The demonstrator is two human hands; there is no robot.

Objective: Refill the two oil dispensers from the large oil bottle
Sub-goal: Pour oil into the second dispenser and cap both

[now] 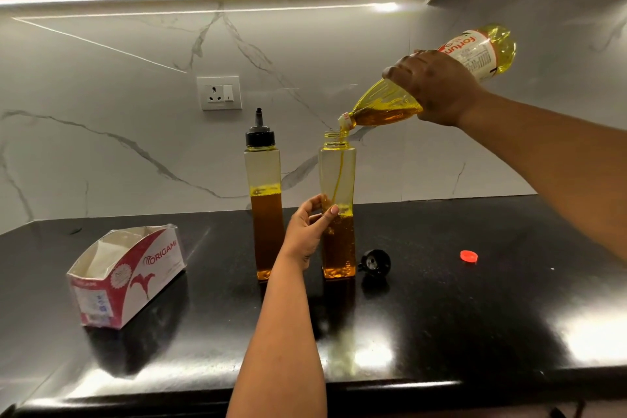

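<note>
Two tall clear dispensers upright on the black countertop (441, 322), side by side but apart. Capped dispenser (265, 207) on the left, black nozzle cap on, amber oil roughly to mid-height. Open dispenser (338, 214) on the right, neck bare, filled a little lower, bubbling under a thin stream of oil. Large oil bottle (437, 81) tipped mouth-down just above that neck, yellow oil inside, red-and-white label. Right hand (437, 86) wrapped around the bottle's middle. Left hand (307, 231) gripping the open dispenser's side. Loose black cap (375, 263) just beside it; red cap (469, 256) farther right. Opened tissue box (129, 276) far left.
</note>
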